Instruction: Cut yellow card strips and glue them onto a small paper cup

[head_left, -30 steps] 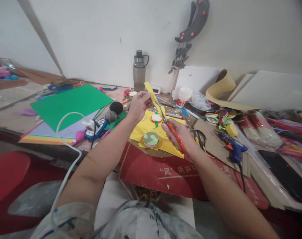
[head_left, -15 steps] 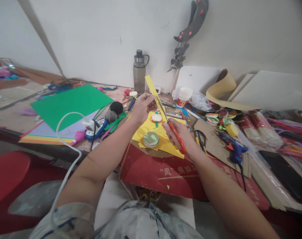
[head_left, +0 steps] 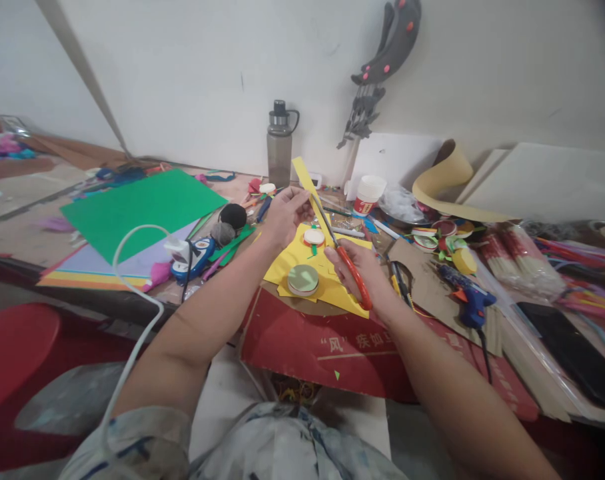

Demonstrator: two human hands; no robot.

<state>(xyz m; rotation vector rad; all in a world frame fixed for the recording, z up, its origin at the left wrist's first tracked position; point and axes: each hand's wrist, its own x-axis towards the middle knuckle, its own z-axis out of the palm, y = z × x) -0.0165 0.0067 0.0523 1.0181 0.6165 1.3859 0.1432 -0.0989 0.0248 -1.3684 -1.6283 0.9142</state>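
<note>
The blades of the metal scissors with red-orange handles (head_left: 353, 275) lie along the narrow yellow paper strip (head_left: 302, 175), just beside the fingertips of the left hand (head_left: 286, 220), so a slip could nick a finger. The strip is up in the air over the flat yellow paper sheets (head_left: 280, 264), its far end unsupported; if it bends or twists, a cut could wander off line. The left grip is nearly closed, thumb and fingers pinching the strip partway along. The right hand (head_left: 371, 270) has its grip curled round the scissor handles; how far the blades are parted, I cannot tell
</note>
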